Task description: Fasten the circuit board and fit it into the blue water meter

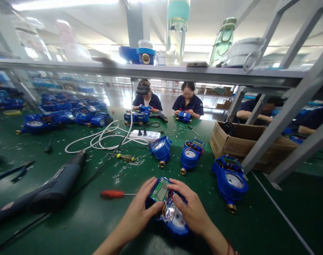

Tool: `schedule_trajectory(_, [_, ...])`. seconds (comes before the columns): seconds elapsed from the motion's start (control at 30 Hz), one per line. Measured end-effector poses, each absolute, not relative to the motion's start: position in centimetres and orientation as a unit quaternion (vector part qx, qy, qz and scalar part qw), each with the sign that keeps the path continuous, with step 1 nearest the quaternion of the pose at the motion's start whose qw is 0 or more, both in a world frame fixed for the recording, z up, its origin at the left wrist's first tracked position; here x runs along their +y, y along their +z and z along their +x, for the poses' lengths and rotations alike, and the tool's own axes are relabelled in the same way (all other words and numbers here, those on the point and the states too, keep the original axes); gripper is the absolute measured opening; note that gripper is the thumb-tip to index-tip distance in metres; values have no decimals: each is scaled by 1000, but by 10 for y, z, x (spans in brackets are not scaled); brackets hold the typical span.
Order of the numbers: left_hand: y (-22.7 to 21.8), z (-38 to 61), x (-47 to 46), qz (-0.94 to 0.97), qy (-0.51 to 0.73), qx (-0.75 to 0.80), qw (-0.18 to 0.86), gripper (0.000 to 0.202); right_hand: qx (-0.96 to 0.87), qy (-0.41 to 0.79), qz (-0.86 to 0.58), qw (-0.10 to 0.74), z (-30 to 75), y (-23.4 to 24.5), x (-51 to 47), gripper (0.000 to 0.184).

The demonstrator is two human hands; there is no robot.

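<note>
A blue water meter (177, 226) lies in front of me on the green table, its round dial partly under my fingers. At its far end a green circuit board with a small display (161, 191) shows, and thin coloured wires run between board and dial. My left hand (140, 210) holds the meter's left side, thumb at the board's near edge. From the right, my right hand (192, 205) grips it, with fingers on the board's far right corner and thumb near the wires. A red-handled screwdriver (112, 194) lies left of the meter.
Three blue meters, one (230, 180) nearest, stand beyond my hands. A heat gun (60, 180) and its cable lie left. Farther off are a yellow screwdriver (125, 157), a power strip (145, 135) and a cardboard box (225, 143). A shelf (156, 72) crosses above; co-workers sit opposite.
</note>
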State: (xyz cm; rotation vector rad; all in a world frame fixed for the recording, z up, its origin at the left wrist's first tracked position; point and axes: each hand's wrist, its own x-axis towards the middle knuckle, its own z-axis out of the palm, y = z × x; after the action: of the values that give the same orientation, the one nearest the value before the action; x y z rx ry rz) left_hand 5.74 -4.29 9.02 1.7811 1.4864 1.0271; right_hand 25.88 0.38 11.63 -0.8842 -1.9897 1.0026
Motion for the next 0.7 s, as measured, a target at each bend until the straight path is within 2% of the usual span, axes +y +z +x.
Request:
schedule_trajectory(0.07, [88, 60, -42, 661, 405, 548, 313, 58, -766, 390, -354, 369, 258, 114, 2, 29])
schedule_trajectory(0.2, [91, 64, -43, 639, 418, 532, 366, 61, -739, 413, -386, 366, 258, 111, 3, 47])
schedule_trajectory(0.27, [87, 69, -44, 605, 435, 539, 393, 64, -734, 431, -390, 350, 259, 112, 3, 45])
schedule_trajectory(0.4, [57, 87, -55, 399, 550, 613, 404, 92, -735, 448, -394, 323, 259, 119, 1, 40])
schedule_trajectory(0.5, [32, 106, -70, 255, 578, 636, 444, 98, -719, 458, -415, 318, 257, 118, 0, 42])
schedule_trajectory(0.63, [23, 127, -78, 134, 607, 521, 585, 103, -665, 505, -438, 332, 256, 105, 2, 42])
schedule_trajectory(0.7, [25, 135, -76, 152, 630, 479, 592, 103, -647, 516, -452, 332, 261, 99, 3, 47])
